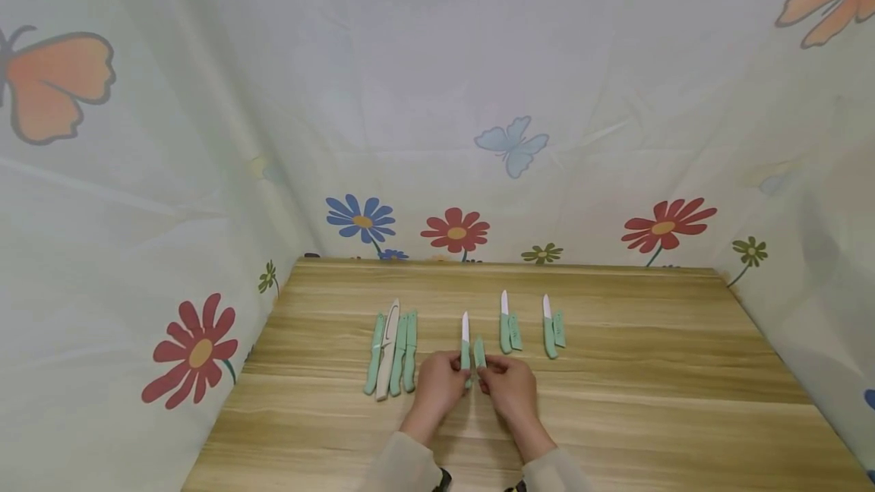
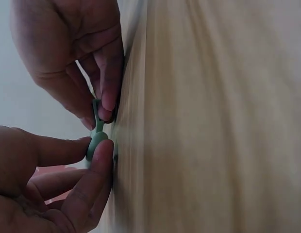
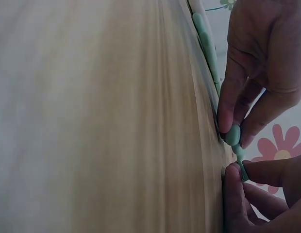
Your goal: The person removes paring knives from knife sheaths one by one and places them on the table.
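Between thumb and fingers, my left hand (image 1: 440, 384) pinches the green handle of a small paring knife (image 1: 465, 329), its pale blade bare and pointing away from me. Beside it my right hand (image 1: 509, 386) pinches a green blade sheath (image 1: 480, 352), standing just right of the knife. Seen from the left wrist, the rounded handle end (image 2: 96, 145) sits in the left fingertips, with the thin sheath edge (image 2: 97, 112) in the other hand. In the right wrist view, handle (image 3: 233, 135) and sheath (image 3: 243, 171) are close together, low over the table.
Left of my hands lie several knives in a row, green ones (image 1: 399, 359) and a beige one (image 1: 386, 351), blades covered. To the right, two bare-bladed green knives (image 1: 505, 329) (image 1: 549, 332) each lie beside a sheath (image 1: 516, 332) (image 1: 559, 329). Flower-printed curtains (image 1: 437, 97) surround the wooden table (image 1: 649, 416).
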`<action>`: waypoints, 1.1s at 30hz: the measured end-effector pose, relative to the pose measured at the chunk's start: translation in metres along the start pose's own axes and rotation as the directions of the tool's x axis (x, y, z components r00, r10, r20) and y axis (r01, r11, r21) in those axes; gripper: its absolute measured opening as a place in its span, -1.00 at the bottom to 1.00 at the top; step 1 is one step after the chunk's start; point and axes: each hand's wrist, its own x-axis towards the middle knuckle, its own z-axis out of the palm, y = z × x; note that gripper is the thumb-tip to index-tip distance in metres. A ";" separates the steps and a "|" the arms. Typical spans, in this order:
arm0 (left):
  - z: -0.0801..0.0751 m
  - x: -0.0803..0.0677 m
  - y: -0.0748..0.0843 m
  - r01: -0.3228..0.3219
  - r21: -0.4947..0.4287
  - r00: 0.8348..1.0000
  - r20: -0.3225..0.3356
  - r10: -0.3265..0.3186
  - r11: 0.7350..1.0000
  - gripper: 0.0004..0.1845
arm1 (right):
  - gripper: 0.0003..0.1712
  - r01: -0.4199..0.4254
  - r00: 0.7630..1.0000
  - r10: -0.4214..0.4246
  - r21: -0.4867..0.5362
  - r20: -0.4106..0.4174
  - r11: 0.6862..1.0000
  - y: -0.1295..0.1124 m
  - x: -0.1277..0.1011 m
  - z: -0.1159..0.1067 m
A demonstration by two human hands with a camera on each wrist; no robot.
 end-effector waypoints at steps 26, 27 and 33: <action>0.015 0.030 0.005 -0.109 0.321 0.991 -0.035 0.127 0.941 -0.75 | -0.69 0.166 0.978 -0.203 -0.388 -0.055 0.907 0.001 0.030 0.021; 0.015 0.030 0.005 -0.110 0.322 0.991 -0.034 0.128 0.940 -0.72 | -0.69 0.168 0.977 -0.206 -0.396 -0.054 0.903 0.001 0.031 0.021; 0.014 0.031 0.008 -0.112 0.335 0.992 -0.010 0.122 0.936 -0.59 | -0.65 0.147 0.984 -0.174 -0.400 -0.031 0.905 -0.001 0.031 0.022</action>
